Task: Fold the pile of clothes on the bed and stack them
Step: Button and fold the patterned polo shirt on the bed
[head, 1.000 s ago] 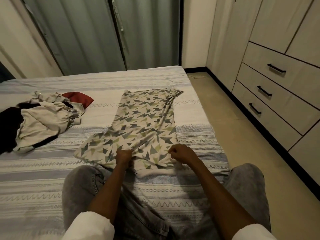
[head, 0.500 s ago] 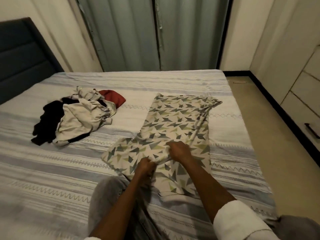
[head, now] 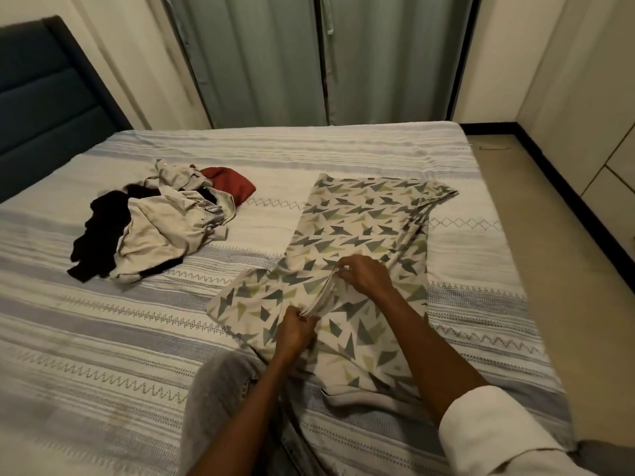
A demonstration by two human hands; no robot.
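The patterned garment (head: 357, 235) lies spread on the bed (head: 103, 355), near the unfolded pile (head: 154, 225), its edge pinched by both the left hand (head: 295, 333) and right hand (head: 364, 274), so the first fold seems underway, needing that edge carried across evenly.

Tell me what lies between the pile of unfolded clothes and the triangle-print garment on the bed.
Only bare striped bedspread, in the head view; the pile and the garment lie apart.

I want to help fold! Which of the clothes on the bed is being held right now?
The triangle-print cloth, laid flat; both hands pinch its edge. The red, black and beige clothes sit crumpled in the pile, untouched.
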